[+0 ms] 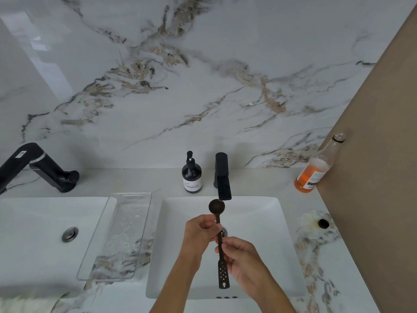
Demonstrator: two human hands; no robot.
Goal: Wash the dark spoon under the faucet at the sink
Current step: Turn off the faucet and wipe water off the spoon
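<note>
The dark spoon (216, 206) is long, with a round bowl and a perforated flat handle end. It is held over the white right-hand sink (266, 222), its bowl just below the spout of the black faucet (222, 177). My left hand (200, 232) grips the upper stem below the bowl. My right hand (241, 256) pinches the handle lower down. No water stream is visible.
A dark soap pump bottle (191, 175) stands left of the faucet. A clear tray (117, 236) lies between the two sinks. A second sink (33, 233) and black faucet (38, 166) are at the left. A glass bottle with orange liquid (316, 168) stands by the right wall.
</note>
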